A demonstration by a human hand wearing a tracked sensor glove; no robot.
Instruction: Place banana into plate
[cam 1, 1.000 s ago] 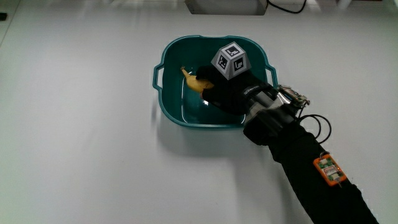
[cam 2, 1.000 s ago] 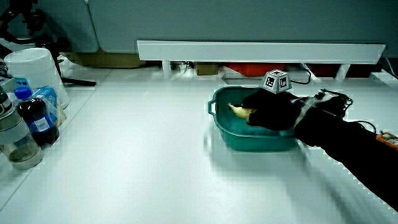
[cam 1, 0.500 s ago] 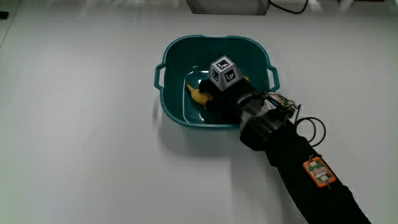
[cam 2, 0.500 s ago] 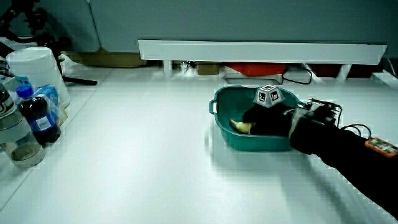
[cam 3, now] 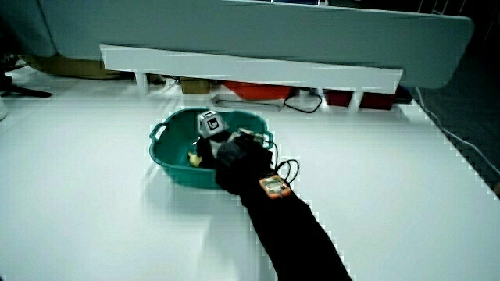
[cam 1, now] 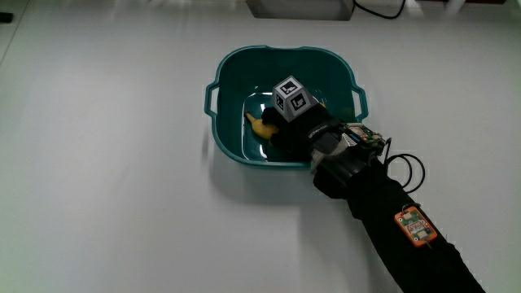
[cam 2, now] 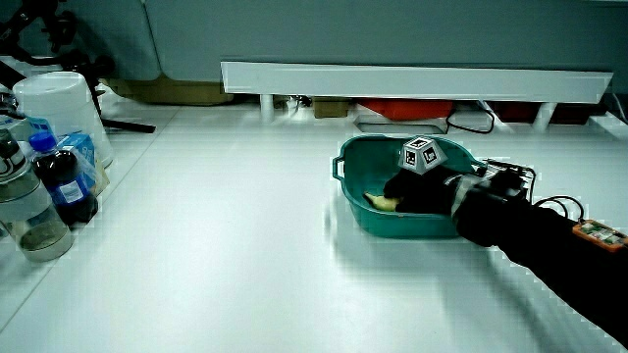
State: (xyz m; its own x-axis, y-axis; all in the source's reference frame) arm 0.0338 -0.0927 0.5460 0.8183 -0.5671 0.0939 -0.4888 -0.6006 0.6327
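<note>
A teal basin (cam 1: 244, 57) with two handles stands on the white table and serves as the plate. Inside it lies a yellow banana (cam 1: 260, 126), with only one end showing past the glove. The hand (cam 1: 297, 126) is down in the basin, its fingers curled over the banana and the patterned cube (cam 1: 291, 96) on its back. In both side views the hand (cam 2: 422, 191) (cam 3: 223, 148) sits low within the basin walls (cam 2: 363, 221) (cam 3: 176, 172), and the banana end (cam 2: 378, 202) (cam 3: 194, 159) rests near the basin floor.
The forearm carries cables and an orange tag (cam 1: 411, 225) and crosses the basin rim nearest the person. Bottles (cam 2: 59, 181) and a white tub (cam 2: 54, 113) stand at the table's edge. A low white partition (cam 2: 412, 78) runs along the table.
The hand has gone lower into the basin with the banana, bringing it down from above the rim to the basin floor. Over the last half second it has barely moved.
</note>
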